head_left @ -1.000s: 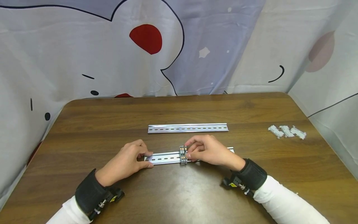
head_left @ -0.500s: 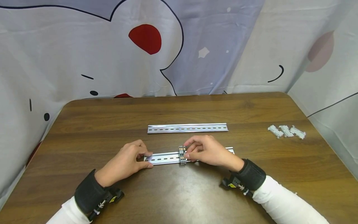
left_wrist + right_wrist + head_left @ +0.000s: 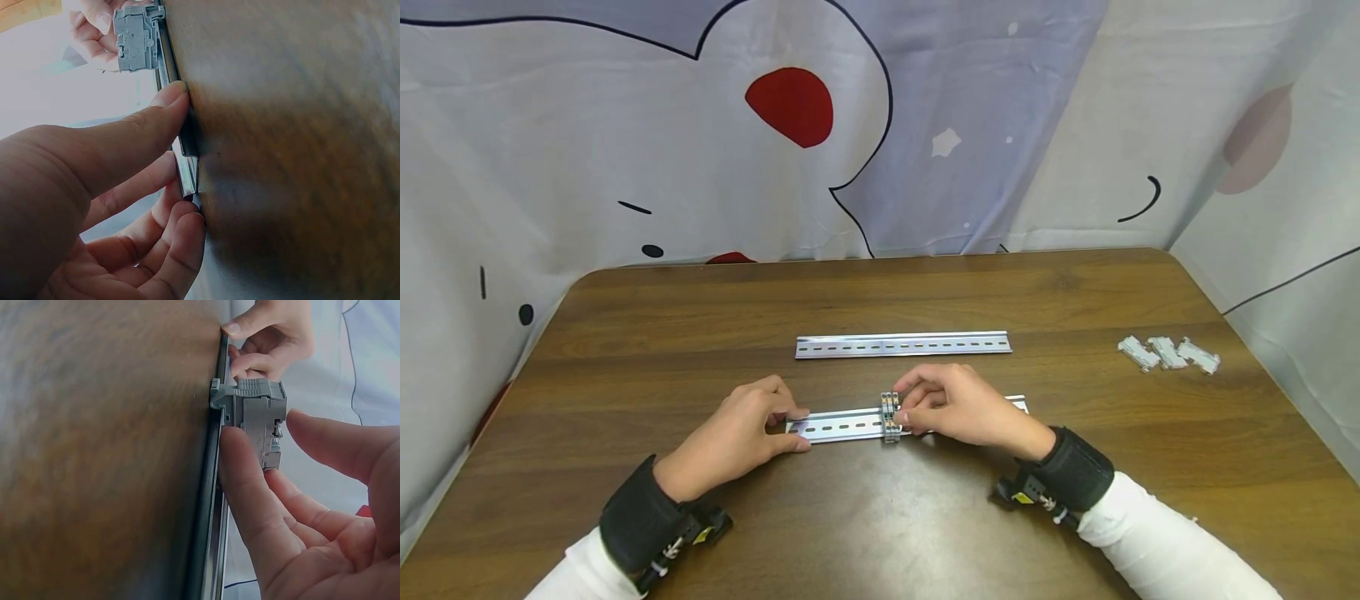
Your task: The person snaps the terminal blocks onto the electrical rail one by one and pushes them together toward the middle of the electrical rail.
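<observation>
In the head view a slotted metal DIN rail point(image 3: 838, 426) lies crosswise on the table in front of me. My left hand point(image 3: 741, 421) pinches its left end between thumb and fingers. A small group of grey terminal blocks point(image 3: 890, 417) sits across the rail near its middle. With curled fingers and thumb my right hand point(image 3: 958, 406) holds these blocks from their right side, covering part of the rail. The right wrist view shows the grey block point(image 3: 257, 419) upright on the rail, its foot over the rail edge, fingertips touching it.
A second DIN rail point(image 3: 902, 344) lies farther back, roughly parallel to the first. Several pale, flat plastic pieces point(image 3: 1168, 352) lie at the right of the wooden table point(image 3: 880, 533). A patterned cloth point(image 3: 985, 125) hangs behind the table.
</observation>
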`<state>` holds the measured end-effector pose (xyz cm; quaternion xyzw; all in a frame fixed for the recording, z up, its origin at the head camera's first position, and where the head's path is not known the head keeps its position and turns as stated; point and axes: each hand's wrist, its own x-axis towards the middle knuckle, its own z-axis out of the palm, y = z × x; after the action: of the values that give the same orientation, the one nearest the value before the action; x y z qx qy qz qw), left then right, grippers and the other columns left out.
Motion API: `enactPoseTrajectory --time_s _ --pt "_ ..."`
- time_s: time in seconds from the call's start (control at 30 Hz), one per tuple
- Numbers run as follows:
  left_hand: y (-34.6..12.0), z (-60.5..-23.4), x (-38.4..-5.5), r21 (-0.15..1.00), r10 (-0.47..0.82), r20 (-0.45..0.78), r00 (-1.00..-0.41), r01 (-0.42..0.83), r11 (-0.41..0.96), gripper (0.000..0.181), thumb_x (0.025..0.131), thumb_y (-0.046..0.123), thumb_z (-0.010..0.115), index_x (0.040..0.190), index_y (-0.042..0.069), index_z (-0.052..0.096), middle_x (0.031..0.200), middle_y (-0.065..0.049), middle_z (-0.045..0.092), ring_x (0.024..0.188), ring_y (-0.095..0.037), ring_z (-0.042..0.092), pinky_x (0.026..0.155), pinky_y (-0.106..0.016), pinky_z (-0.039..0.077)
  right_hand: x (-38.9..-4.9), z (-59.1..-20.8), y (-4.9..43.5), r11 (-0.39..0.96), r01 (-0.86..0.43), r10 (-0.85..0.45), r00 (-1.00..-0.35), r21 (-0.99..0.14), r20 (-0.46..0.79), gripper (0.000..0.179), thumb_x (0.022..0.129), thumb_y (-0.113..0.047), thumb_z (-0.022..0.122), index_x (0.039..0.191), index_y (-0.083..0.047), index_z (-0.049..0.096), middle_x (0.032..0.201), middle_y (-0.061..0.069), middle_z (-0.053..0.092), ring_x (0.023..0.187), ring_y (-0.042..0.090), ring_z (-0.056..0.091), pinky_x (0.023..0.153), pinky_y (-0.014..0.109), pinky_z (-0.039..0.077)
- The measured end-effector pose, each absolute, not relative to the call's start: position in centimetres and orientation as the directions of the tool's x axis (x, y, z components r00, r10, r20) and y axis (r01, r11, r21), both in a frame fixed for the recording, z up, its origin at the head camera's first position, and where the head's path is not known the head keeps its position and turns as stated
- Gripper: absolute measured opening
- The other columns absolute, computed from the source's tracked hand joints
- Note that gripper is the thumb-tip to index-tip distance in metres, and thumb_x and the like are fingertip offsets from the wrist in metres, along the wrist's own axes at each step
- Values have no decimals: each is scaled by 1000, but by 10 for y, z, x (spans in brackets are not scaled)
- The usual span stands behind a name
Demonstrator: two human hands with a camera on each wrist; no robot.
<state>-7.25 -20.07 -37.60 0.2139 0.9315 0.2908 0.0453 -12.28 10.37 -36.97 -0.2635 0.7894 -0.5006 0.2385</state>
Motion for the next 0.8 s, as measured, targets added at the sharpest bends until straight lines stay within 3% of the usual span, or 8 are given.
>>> enactPoseTrajectory --time_s 0.13,0.47,0.8 --pt "-201 -376 -73 558 434 54 -899 387 734 32 76 26 85 103 10 77 89 3 58 72 -9 50 61 -23 43 -123 -369 106 357 -180 -650 -752 -917 -105 31 88 -13 72 115 -2 62 92 10 71 75 25 70 66 38 56" --pt "-200 -377 -72 549 451 69 -890 411 728 29 75 26 85 99 12 75 89 4 58 73 -9 51 63 -23 44 -125 -363 136 511 -398 -590 -807 -762 26 24 86 -16 74 107 -6 68 85 -3 69 74 13 65 65 29 53" --pt "-201 -377 -72 542 449 68 -891 411 733 29 75 28 85 99 13 74 89 4 58 74 -9 52 64 -23 44 -128 -366 179 589 -335 -493 -870 -735 2 23 85 -16 76 104 -5 69 84 0 67 77 14 64 66 28 52"
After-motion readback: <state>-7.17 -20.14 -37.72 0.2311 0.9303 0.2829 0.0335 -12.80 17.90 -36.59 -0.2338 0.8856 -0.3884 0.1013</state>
